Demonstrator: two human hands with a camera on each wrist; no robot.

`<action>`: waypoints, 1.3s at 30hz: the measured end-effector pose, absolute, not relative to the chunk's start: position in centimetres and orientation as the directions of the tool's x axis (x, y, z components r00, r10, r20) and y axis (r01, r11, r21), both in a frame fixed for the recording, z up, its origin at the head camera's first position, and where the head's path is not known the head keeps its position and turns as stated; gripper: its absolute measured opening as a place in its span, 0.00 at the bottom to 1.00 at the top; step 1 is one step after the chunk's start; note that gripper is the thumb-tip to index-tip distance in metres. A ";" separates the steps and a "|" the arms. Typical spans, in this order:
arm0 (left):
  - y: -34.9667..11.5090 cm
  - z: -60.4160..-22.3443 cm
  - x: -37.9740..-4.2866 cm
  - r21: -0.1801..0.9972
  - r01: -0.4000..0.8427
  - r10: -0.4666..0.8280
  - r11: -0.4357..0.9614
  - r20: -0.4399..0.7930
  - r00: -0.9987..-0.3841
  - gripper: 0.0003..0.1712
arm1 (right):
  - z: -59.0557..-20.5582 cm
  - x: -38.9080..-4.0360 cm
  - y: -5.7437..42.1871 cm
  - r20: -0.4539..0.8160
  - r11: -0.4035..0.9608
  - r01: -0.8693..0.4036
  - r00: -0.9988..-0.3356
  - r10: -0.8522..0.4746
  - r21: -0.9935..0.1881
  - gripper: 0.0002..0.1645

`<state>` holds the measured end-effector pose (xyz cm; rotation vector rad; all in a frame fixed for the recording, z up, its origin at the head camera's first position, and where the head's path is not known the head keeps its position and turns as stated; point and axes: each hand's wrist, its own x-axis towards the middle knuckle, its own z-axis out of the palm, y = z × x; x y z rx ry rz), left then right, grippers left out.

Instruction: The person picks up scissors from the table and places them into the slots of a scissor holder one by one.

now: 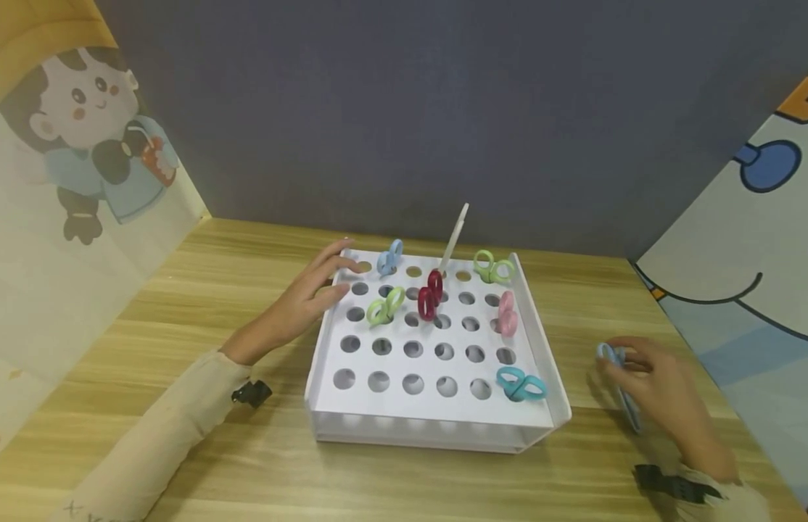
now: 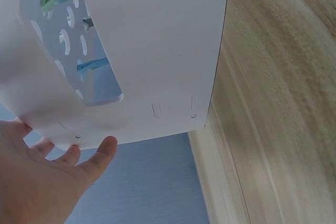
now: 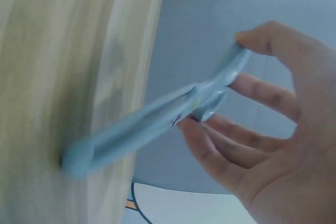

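My right hand (image 1: 658,384) pinches light blue scissors (image 3: 152,121) by the handle loops. Their closed blades slant down to the wooden table, right of a white rack. My left hand (image 1: 309,293) rests on the rear left edge of that white rack (image 1: 443,412), fingers extended and spread. Rows of round holes cover the rack's top. Standing handles up in holes are blue scissors (image 1: 385,262), green scissors (image 1: 376,313), more green scissors (image 1: 484,262), pink scissors (image 1: 506,324) and teal scissors (image 1: 537,386). Red-handled scissors (image 1: 424,306) lie tilted, their pale blades pointing up and back.
The wooden table (image 1: 247,449) meets a dark grey panel (image 1: 404,130) behind the rack. Printed walls (image 1: 25,239) flank both sides. The rack has raised side walls, and an elongated cutout in its left one shows in the left wrist view.
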<state>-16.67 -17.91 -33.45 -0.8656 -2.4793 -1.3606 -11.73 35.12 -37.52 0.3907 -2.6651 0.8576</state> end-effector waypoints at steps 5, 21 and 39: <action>-17.9 -33.6 -16.9 0.700 0.577 0.407 0.420 0.423 -0.810 0.16 | -37.1 -11.4 34.7 0.470 0.747 -0.382 -0.876 -0.106 -0.544 0.23; -18.0 -33.7 -17.0 0.705 0.584 0.417 0.403 0.426 -0.803 0.17 | -36.1 -10.4 32.6 0.682 0.650 -0.542 -0.730 -0.049 -0.533 0.24; -17.9 -33.8 -17.1 0.714 0.574 0.417 0.401 0.415 -0.808 0.16 | -30.8 -8.8 27.9 0.914 0.618 -0.728 -0.405 -0.040 -0.295 0.23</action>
